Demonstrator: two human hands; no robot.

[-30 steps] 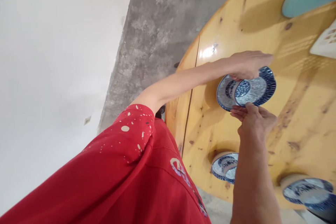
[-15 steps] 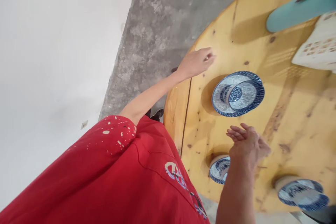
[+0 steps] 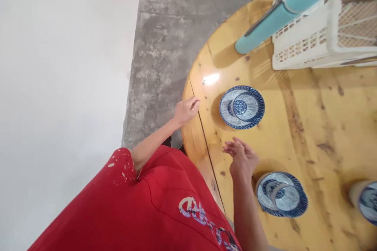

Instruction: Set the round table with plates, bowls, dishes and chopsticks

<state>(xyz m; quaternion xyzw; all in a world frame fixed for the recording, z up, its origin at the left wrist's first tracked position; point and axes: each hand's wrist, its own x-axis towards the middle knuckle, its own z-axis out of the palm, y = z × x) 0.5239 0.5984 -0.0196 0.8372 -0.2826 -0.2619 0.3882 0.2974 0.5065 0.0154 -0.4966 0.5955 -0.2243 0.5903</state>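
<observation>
A blue-and-white patterned plate (image 3: 228, 114) lies on the round wooden table (image 3: 303, 125) with a smaller matching dish (image 3: 249, 106) set on it. My left hand (image 3: 185, 110) hovers at the table's left edge, fingers loosely curled, holding nothing. My right hand (image 3: 242, 157) is over the table in front of that plate, fingers spread and empty. Just right of my right wrist sits a second plate and dish set (image 3: 281, 195). A third blue-and-white piece (image 3: 366, 200) is cut off at the right edge.
A teal cylindrical bottle (image 3: 273, 17) leans against a white slotted plastic basket (image 3: 321, 37) at the table's far side. A seam (image 3: 206, 141) runs across the tabletop near its left rim. Beyond the table are grey concrete floor (image 3: 167, 39) and a white wall. My red shirt fills the lower left.
Both hands have let go of the plate and dish and drawn back, the left to the table's edge and the right toward me. The view has tilted, bringing the basket in.
</observation>
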